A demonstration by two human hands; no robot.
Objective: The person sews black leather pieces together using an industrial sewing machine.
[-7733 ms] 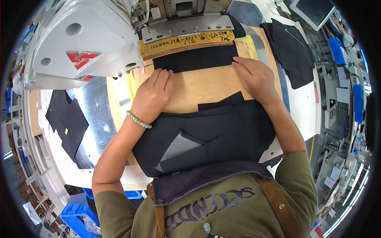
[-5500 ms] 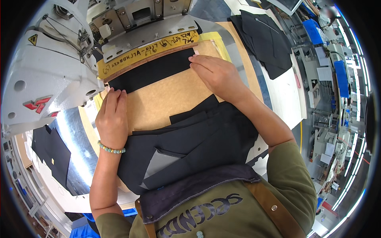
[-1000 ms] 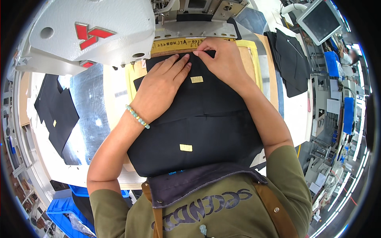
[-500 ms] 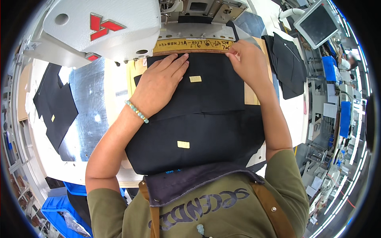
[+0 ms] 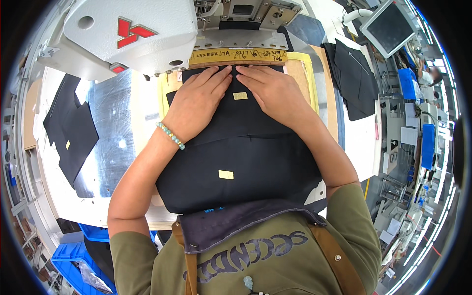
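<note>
Black fabric [image 5: 236, 157] with two small yellow labels spreads in front of me, its far edge meeting a yellow strip [image 5: 236, 57] with handwriting on it. My left hand [image 5: 199, 98] lies flat on the fabric, fingers stretched toward that strip, a beaded bracelet at the wrist. Beside it, my right hand [image 5: 275, 93] also rests flat on the cloth, with its fingertips close to the left hand's. The upper yellow label [image 5: 240, 96] sits between the two hands, and the lower label [image 5: 226, 174] is nearer my body. Neither hand grips anything.
A white sewing machine head [image 5: 130, 37] juts in at the upper left, with metal clamp parts [image 5: 241, 39] behind the strip. Black cut pieces lie at left [image 5: 73, 128] and at right [image 5: 350, 78]. A screen [image 5: 391, 28] stands far right; a blue crate [image 5: 78, 263] sits lower left.
My right hand has left the fabric's right far corner and moved left, now flat beside my left hand. The fabric's right side has drawn inward, uncovering more board. My left hand stays put.
</note>
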